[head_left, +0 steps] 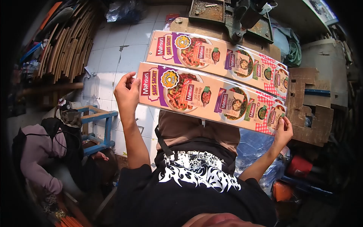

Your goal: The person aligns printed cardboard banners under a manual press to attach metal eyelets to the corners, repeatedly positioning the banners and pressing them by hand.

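A long printed sign panel [213, 96] reading "Mahsuri Saus Sachet", with food pictures and a red checked corner, is held in front of my body. My left hand [128, 90] grips its left end, thumb on the printed face. At the lower right corner my right hand [283, 131] pinches the edge. Just beyond lies a second panel [215, 56] of the same print, on a brown work surface [181, 25]; the nearer panel partly covers its lower edge. Both panels look glossy and slightly tilted in view.
A dark machine [237, 22] with metal trays [207, 10] stands beyond the panels. Cut cardboard pieces [310, 109] lie at right. Stacked boards [66, 41] and a blue stool frame [99, 117] are at left. Another person [41, 147] bends low beside the stool.
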Demonstrator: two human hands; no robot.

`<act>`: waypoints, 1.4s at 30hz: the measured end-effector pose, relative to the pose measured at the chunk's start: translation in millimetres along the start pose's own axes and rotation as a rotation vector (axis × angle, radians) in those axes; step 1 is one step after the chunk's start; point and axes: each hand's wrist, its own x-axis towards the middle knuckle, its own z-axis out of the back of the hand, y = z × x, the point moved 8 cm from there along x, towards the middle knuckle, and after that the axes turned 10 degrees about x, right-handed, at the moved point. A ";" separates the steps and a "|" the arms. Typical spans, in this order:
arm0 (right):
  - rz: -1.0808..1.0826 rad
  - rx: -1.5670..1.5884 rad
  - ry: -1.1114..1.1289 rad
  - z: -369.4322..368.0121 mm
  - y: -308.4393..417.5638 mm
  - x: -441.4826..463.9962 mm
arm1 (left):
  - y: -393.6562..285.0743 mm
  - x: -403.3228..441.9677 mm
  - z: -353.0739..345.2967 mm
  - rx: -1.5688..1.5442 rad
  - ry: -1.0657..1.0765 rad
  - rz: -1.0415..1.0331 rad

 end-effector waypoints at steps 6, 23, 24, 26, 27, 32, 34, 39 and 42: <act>-0.074 0.043 -0.011 2.7 -2.8 -1.5 | 9.5 10.1 -9.4 -0.124 0.160 0.031; -0.115 0.062 -0.015 -6.1 -0.7 1.2 | -35.8 -4.4 30.8 -0.523 0.200 -0.058; -0.096 0.092 -0.024 -4.3 3.0 1.9 | -41.4 -7.4 37.9 -0.613 0.203 -0.095; -0.044 0.102 -0.060 1.1 14.8 2.6 | -49.0 -10.0 50.9 -0.672 0.172 -0.182; -0.048 0.097 -0.060 6.0 20.5 0.0 | -50.6 -11.2 50.9 -0.669 0.177 -0.178; -0.008 0.787 -0.177 29.7 67.9 -4.2 | -81.1 -15.4 49.4 -0.426 -0.213 -0.317; 0.085 1.102 -0.031 44.0 83.6 -10.4 | -98.2 -22.1 35.5 -0.395 -0.171 -0.455; 0.232 1.758 0.187 68.2 64.9 -1.1 | -109.1 -21.3 -26.2 -1.121 0.299 -0.181; 0.065 1.594 0.318 67.4 48.5 7.9 | -92.8 -8.9 -58.3 -1.162 0.312 0.115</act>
